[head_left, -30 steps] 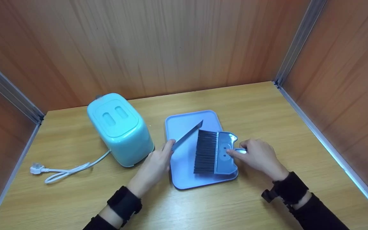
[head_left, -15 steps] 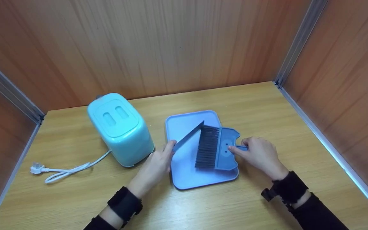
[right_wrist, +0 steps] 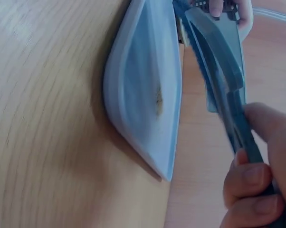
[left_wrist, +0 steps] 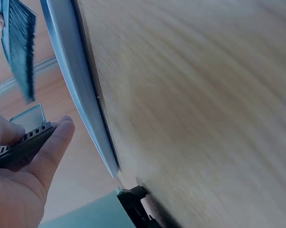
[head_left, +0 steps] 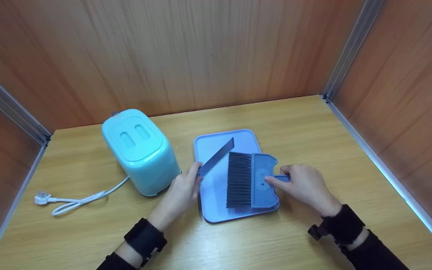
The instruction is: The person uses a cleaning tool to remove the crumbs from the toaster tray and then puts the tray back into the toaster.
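Observation:
My left hand point(head_left: 180, 193) pinches a thin, flat toaster crumb tray point(head_left: 218, 155), tilted nearly on edge over a blue serving tray point(head_left: 214, 206). Its dark slotted end point(left_wrist: 31, 140) lies between thumb and fingers in the left wrist view. In my right hand point(head_left: 306, 183) is the handle of a blue hand brush point(head_left: 264, 187) with dark bristles point(head_left: 239, 180), thumb along the handle's base. The bristles point left, just below and right of the crumb tray in the head view. A small patch of brown crumbs point(right_wrist: 159, 100) lies on the serving tray.
A turquoise lidded toaster point(head_left: 144, 161) stands left of the serving tray, close to my left hand. Its white cord and plug point(head_left: 71, 202) lie on the wooden table point(head_left: 291, 131). Wood panels point(head_left: 208, 56) close in the back and both sides.
The brush rises slightly toward the crumb tray, then drops back toward me and a little left. My left hand shifts slightly left, and the crumb tray's face shows a bit more.

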Available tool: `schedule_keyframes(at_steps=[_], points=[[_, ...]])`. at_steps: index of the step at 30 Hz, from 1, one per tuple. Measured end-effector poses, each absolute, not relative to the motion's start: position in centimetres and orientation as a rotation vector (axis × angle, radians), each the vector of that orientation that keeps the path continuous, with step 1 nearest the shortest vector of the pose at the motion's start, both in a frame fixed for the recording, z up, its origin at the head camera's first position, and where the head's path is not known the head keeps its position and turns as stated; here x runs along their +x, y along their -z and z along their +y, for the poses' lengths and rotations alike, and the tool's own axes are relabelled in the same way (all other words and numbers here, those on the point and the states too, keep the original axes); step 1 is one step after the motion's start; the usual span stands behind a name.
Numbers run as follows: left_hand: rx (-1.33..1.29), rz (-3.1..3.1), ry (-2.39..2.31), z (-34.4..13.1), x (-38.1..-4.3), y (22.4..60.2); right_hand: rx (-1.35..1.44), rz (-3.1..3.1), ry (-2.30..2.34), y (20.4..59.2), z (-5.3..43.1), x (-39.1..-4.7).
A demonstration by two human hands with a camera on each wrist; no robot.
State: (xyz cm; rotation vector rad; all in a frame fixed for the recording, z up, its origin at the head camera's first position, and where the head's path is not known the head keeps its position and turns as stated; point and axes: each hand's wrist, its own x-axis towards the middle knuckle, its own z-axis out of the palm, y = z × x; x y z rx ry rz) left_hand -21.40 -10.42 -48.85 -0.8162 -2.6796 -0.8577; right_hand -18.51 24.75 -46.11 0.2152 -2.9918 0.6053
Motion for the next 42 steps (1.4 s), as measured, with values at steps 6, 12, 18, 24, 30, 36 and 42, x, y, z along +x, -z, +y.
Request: schedule_keyframes(at_steps=[6, 12, 18, 24, 30, 36, 42], points=[[-0.800, -2.709, 0.999, -10.3, -21.5, 48.7, 0.438, -2.922, -0.575, 46.3, 23.3, -18.3], [-0.862, -2.679, 1.084, -10.0, -21.4, 48.8, 0.609, -2.770, -0.536, 46.7, 21.7, -18.6], [-0.870, -2.683, 1.171, -9.9, -21.2, 48.6, 0.604, -2.723, -0.468, 46.8, 21.1, -19.1], [-0.905, -2.649, 1.223, -9.7, -21.2, 48.6, 0.528, -2.739, -0.415, 46.9, 21.6, -19.4], [-0.904, -2.644, 1.162, -9.9, -21.3, 48.5, 0.438, -2.761, -0.399, 46.7, 22.4, -19.7], [-0.926, -2.688, 1.072, -10.1, -21.2, 48.4, 0.329, -2.773, -0.393, 46.5, 23.3, -20.0], [-0.903, -2.767, 1.006, -10.4, -21.1, 48.2, 0.228, -2.784, -0.434, 46.1, 24.0, -20.1]])
